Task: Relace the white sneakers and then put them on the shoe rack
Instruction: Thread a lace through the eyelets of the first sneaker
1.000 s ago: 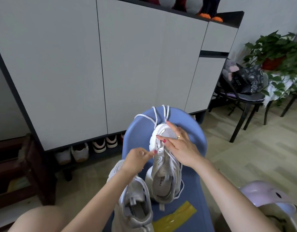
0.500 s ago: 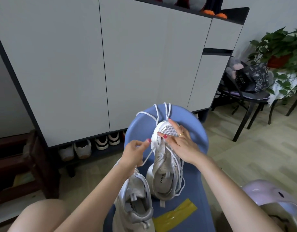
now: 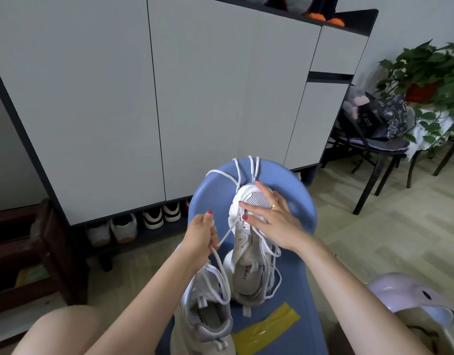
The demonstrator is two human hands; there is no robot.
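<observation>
Two white sneakers sit on a blue chair (image 3: 297,265). The far sneaker (image 3: 249,242) lies toe toward twelve o'clock; the right hand (image 3: 269,219) presses flat on its toe, fingers spread, grip wide. At its nine o'clock the left hand (image 3: 201,233) has a closed grip on a white lace (image 3: 227,234) running taut to the eyelets. The near sneaker (image 3: 208,311) stands at seven o'clock beside yellow tape (image 3: 265,327).
</observation>
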